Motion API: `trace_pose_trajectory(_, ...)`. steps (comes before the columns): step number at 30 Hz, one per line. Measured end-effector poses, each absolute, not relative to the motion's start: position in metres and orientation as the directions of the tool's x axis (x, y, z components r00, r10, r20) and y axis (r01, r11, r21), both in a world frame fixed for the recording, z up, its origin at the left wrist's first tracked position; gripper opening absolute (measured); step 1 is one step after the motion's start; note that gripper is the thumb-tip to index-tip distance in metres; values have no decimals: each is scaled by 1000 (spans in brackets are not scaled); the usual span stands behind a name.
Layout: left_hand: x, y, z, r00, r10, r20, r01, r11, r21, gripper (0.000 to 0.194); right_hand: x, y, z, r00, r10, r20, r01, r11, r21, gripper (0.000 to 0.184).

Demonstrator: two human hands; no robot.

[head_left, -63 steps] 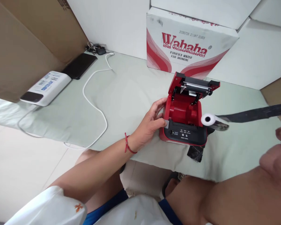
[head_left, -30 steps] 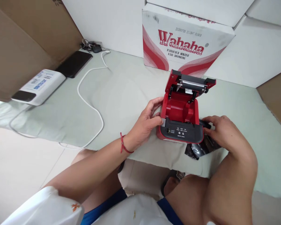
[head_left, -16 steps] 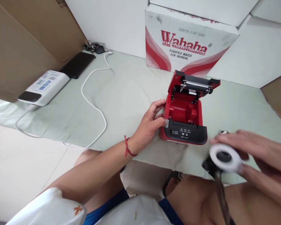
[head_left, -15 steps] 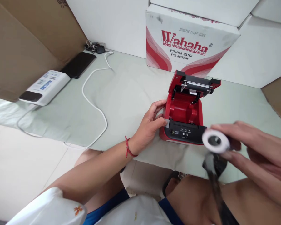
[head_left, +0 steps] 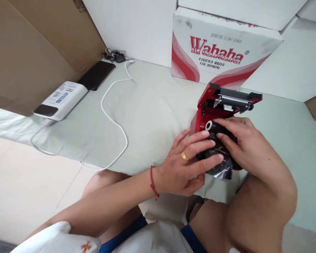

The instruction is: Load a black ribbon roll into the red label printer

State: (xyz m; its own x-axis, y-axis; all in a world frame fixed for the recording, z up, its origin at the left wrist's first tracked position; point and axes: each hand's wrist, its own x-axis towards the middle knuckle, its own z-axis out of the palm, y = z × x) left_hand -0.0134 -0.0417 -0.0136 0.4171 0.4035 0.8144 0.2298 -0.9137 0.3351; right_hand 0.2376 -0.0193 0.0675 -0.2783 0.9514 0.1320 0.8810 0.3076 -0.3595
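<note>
A small red and black printer [head_left: 205,105] stands on the pale cloth with its lid [head_left: 231,96] tipped open. In front of it both hands meet on a roll with a white core [head_left: 209,125] wrapped in shiny black film [head_left: 219,168]. My left hand [head_left: 189,161], with a gold ring and a red wrist cord, curls its fingers over the wrapped roll from the left. My right hand [head_left: 242,147] grips the same roll from the right, fingers laid across the black film. The printer's front panel is hidden behind the hands.
A Wahaha water carton [head_left: 221,52] stands behind the printer. At the left lie a white power bank [head_left: 60,100], a black phone [head_left: 96,75], a white cable [head_left: 113,116] and keys [head_left: 114,56], beside a big brown cardboard sheet [head_left: 34,45]. My knees are under the cloth's front edge.
My left hand has left the printer's side and joined the right hand on the wrapped roll. The right hand brought the roll from the right to in front of the printer.
</note>
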Motion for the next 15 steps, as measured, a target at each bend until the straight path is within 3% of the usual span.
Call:
trace_pose_trajectory(3, -10, -47, -12, 406, 385, 829, 296, -913, 279, 26, 236, -17, 65, -264, 957, 123, 880, 291, -374, 49)
trace_pose_trajectory(8, -5, -49, -9, 346, 395, 851, 336, -899, 281, 21, 238, -26, 74, -183, 967, 174, 822, 248, -513, 40)
trace_pose_trajectory(10, -4, -50, -7, 349, 400, 847, 340, -897, 283, 21, 239, -30, 79, -2, 976, 217, 788, 135, -601, 33)
trace_pose_trajectory(12, -3, -52, -6, 351, 403, 845, 340, -896, 286, 21, 242, -31, 80, 256, 898, 359, 724, 69, -687, 27)
trace_pose_trajectory(15, -4, -52, -4, 352, 404, 844, 347, -894, 283, 20, 249, -27, 73, 478, 678, 558, 621, 189, -761, 34)
